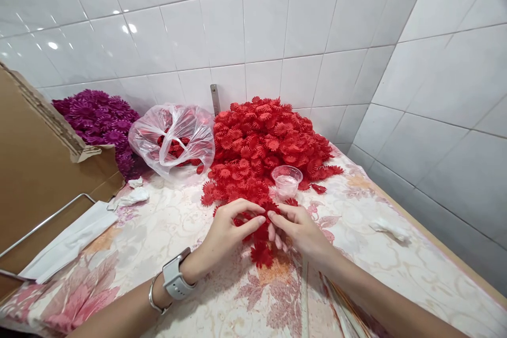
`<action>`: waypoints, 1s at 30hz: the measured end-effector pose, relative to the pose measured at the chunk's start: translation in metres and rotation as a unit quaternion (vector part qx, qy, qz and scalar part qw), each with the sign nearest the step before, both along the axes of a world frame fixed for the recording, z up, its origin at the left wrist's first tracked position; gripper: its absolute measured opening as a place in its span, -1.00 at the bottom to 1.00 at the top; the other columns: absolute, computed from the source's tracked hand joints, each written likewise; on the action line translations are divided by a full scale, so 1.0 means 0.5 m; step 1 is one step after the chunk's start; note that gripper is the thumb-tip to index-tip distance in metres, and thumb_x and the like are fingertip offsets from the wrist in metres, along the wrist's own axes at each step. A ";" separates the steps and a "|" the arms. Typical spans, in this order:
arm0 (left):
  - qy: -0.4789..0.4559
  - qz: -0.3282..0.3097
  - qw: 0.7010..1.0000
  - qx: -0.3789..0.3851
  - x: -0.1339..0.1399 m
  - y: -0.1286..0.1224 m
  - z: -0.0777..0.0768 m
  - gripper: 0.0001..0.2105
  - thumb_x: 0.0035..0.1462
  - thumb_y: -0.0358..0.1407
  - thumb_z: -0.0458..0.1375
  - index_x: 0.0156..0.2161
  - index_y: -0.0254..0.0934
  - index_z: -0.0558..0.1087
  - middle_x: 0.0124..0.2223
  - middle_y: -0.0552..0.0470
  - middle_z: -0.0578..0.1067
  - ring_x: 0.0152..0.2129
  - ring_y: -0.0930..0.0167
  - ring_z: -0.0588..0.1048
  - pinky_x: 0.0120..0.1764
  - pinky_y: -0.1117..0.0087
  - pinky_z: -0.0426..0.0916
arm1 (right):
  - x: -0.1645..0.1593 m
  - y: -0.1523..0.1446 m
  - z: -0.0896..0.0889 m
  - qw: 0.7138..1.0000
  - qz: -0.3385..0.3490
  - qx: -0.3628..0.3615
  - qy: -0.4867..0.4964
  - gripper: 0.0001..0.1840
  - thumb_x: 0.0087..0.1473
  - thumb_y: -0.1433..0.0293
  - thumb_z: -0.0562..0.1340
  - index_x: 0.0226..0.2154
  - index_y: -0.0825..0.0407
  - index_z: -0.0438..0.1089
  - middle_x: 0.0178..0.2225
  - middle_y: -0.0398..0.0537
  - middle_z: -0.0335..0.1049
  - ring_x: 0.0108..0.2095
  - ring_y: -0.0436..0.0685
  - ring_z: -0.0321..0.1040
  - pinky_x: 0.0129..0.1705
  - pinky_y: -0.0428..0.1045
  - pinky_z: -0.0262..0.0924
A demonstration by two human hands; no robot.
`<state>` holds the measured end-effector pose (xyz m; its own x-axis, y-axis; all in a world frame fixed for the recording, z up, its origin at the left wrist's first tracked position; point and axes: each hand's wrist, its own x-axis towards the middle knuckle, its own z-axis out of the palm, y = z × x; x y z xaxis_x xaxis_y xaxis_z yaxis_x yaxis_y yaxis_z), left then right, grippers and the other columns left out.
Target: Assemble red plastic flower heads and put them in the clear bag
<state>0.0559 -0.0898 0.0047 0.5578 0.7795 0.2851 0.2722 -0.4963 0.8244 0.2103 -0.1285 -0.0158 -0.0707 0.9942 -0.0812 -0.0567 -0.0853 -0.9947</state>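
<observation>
Biggest thing 1st: the bg is filled by a white tiled wall (261,21), w/ a table (166,227) set against it & covered by a floral cloth (396,285). The far L side is taken up by a cardboard box (35,153), torn along the top edge. A big red flower pile (269,137) is heaped mid-table near the wall, spilling fwd toward the hands. Next to it, on the L, a knotted clear plastic bag (144,134) can be seen w/ more red bits inside, & a purple flower pile (95,121) is partly hidden btwn bag & box. A folded white sheet (71,243) is laid by the box, w/ a bent metal rod (47,222) alongside. The L hand (227,227) & R hand (303,229) are brought together in front of the red pile. Some thin sticks (336,301) are partly covered by the R forearm. A clear plastic cup (287,182) is placed at the pile's front edge, just past the R hand. A pale-strapped watch (178,274) & a thin bangle (152,296) are worn on the L wrist. A loose red flower (261,254) is seen just below the fingers. Smallest: a red flower piece (271,206), pinched btwn the fingertips of both hands, so each grip is closed on it, tho details are blocked by the fingers tbh.
</observation>
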 end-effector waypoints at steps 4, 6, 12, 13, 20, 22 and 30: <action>-0.011 0.008 1.000 -0.024 0.001 -0.003 -0.002 -0.87 0.00 -0.27 0.15 -0.34 -0.27 0.46 -0.33 0.03 0.50 -0.37 0.42 0.44 -0.28 0.42 0.30 | -0.001 -0.007 -0.001 1.000 -0.005 0.012 -0.028 -0.77 -0.08 0.25 0.17 -0.57 0.07 0.25 -0.72 -0.20 0.30 -0.74 -0.08 0.17 -0.70 -0.17 -0.04; -0.018 0.006 0.999 -0.051 0.002 -0.005 -0.005 -0.87 -0.02 -0.25 0.16 -0.38 -0.28 0.45 -0.37 0.04 0.49 -0.40 0.42 0.43 -0.30 0.42 0.30 | -0.001 -0.011 -0.001 0.998 -0.021 0.027 -0.059 -0.77 -0.08 0.31 0.17 -0.64 0.06 0.22 -0.74 -0.21 0.28 -0.73 -0.07 0.16 -0.67 -0.15 -0.02; -0.112 -0.020 0.955 -0.274 0.008 0.001 -0.015 -0.87 -0.08 -0.26 0.19 -0.45 -0.30 0.39 -0.49 0.07 0.44 -0.52 0.47 0.41 -0.42 0.45 0.28 | -0.003 -0.012 -0.003 0.987 -0.023 0.090 -0.130 -0.74 -0.05 0.28 0.20 -0.65 0.06 0.29 -0.71 -0.21 0.28 -0.66 -0.04 0.20 -0.60 -0.12 0.06; -0.138 -0.020 0.939 -0.314 0.009 0.002 -0.015 -0.86 -0.10 -0.27 0.20 -0.47 -0.30 0.37 -0.51 0.07 0.43 -0.55 0.47 0.41 -0.42 0.45 0.28 | -0.004 -0.009 -0.004 0.991 -0.007 0.085 -0.100 -0.73 -0.03 0.23 0.19 -0.60 0.06 0.32 -0.67 -0.19 0.31 -0.64 -0.03 0.24 -0.58 -0.11 0.10; -0.278 0.008 0.870 -0.408 0.013 0.005 -0.011 -0.81 -0.13 -0.32 0.20 -0.55 -0.28 0.24 -0.49 0.08 0.41 -0.46 0.47 0.46 -0.22 0.39 0.34 | -0.002 0.008 -0.010 0.995 -0.008 0.033 0.098 -0.61 -0.17 0.09 0.27 -0.52 0.11 0.34 -0.61 -0.11 0.39 -0.60 0.00 0.32 -0.52 -0.08 0.25; -0.306 0.030 0.871 -0.382 0.007 0.014 -0.012 -0.80 -0.08 -0.32 0.16 -0.55 -0.28 0.20 -0.42 0.06 0.41 -0.36 0.43 0.47 -0.16 0.35 0.33 | 0.005 0.009 -0.004 0.990 -0.041 0.025 0.136 -0.63 -0.17 0.11 0.28 -0.52 0.10 0.33 -0.59 -0.10 0.40 -0.59 -0.01 0.33 -0.49 -0.08 0.26; -0.036 0.151 0.984 0.085 -0.018 0.033 -0.013 -0.81 -0.09 -0.43 0.14 -0.29 -0.23 0.31 -0.09 -0.03 0.32 -0.06 0.31 0.27 -0.02 0.24 0.15 | 0.009 0.008 0.007 0.993 -0.028 0.001 0.117 -0.70 -0.18 0.19 0.27 -0.52 0.10 0.33 -0.46 0.00 0.44 -0.51 0.02 0.36 -0.49 -0.08 0.25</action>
